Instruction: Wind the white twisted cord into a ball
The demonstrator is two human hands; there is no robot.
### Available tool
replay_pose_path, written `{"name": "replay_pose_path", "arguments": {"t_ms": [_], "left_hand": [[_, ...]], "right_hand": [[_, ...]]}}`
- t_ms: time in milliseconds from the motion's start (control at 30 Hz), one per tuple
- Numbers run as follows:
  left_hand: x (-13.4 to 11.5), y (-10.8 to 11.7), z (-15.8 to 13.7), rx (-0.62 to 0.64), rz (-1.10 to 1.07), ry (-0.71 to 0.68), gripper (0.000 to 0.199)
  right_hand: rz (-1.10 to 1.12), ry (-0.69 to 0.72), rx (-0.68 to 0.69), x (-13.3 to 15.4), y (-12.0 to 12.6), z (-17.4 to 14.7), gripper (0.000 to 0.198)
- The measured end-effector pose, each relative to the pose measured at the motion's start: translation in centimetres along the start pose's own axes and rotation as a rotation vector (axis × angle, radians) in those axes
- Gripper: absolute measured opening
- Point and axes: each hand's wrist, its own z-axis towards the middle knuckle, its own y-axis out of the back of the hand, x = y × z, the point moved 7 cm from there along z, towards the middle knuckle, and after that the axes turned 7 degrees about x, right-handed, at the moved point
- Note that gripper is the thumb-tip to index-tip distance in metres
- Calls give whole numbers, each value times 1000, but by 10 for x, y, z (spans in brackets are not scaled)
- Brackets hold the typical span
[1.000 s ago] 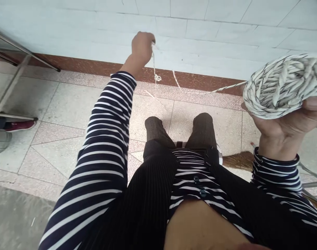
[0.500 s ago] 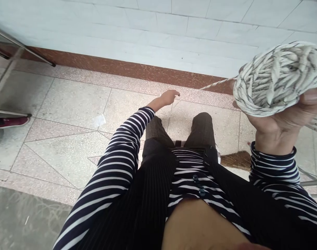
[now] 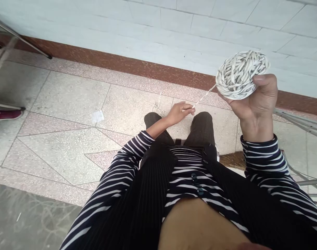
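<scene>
My right hand is wrapped round a large wound ball of white cord with dark flecks, held up at the right in front of the wall. From the ball a single strand of cord runs down to the left. Over my knees, my left hand pinches that strand between thumb and fingers. Loose white cord hangs or lies beyond the left hand, near my knee; where it ends I cannot make out.
A white-tiled wall with a brown skirting stands ahead. A scrap of white paper lies on the floor. Metal legs and a person's red shoe are at the left. Broom bristles and a metal frame are at the right.
The ball in my right hand has moved left, down and farther from the camera. My left hand has shifted right and slightly lower, nearer the ball, and the strand between them is steeper.
</scene>
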Motion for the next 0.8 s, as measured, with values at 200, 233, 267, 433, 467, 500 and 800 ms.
{"name": "replay_pose_path", "arguments": {"t_ms": [200, 233, 267, 433, 467, 500, 800], "left_hand": [[51, 71, 2, -31, 559, 234, 28], [55, 81, 5, -21, 617, 263, 30], [58, 89, 9, -15, 665, 299, 31], [77, 110, 28, 18, 750, 477, 28], [83, 108, 29, 47, 698, 502, 28], [91, 105, 27, 74, 618, 526, 28], [144, 137, -25, 42, 572, 708, 41]], "right_hand": [[-55, -53, -108, -10, 25, -21, 58], [-61, -71, -119, -15, 25, -26, 60], [-59, -85, -120, -21, 23, -30, 62], [-16, -175, -61, -46, 12, -37, 65], [-17, -194, -51, -48, 13, -37, 64], [-22, -210, -41, -51, 15, -36, 63], [16, -264, 76, -67, 22, -28, 59]]}}
